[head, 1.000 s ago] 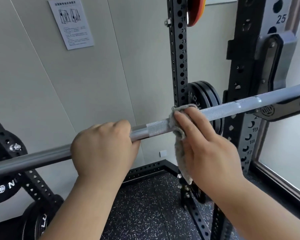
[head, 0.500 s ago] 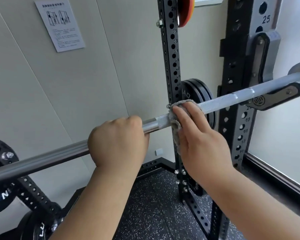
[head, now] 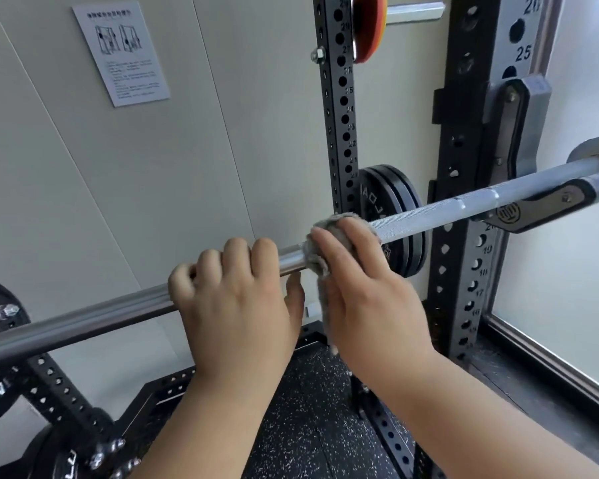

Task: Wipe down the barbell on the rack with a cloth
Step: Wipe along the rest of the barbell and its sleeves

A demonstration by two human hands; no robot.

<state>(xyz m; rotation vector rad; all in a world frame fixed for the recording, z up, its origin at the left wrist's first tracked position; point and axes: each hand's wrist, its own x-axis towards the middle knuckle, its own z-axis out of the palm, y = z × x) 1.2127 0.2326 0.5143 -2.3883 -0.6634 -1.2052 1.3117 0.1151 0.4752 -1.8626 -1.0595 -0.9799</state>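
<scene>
A silver barbell (head: 429, 219) runs from lower left to upper right and rests on a J-hook (head: 533, 210) of the black rack. My left hand (head: 236, 299) grips the smooth middle of the bar from above, fingers curled over it. Right beside it, my right hand (head: 367, 299) holds a grey cloth (head: 317, 261) wrapped round the bar, with the fingers laid over the cloth. A tail of cloth hangs down between the two hands. The bar under both hands is hidden.
Black perforated rack uprights stand behind the bar (head: 339, 133) and at right (head: 471, 167). Black weight plates (head: 395, 216) hang behind the bar, more at lower left (head: 0, 392). An orange plate (head: 369, 25) hangs at the top. A paper notice (head: 121, 53) is on the wall. Speckled rubber floor (head: 308, 426) lies below.
My right hand with the cloth has slid left along the bar toward my left hand, so the two hands now nearly touch. The view has shifted left, showing more of the bar's right end.
</scene>
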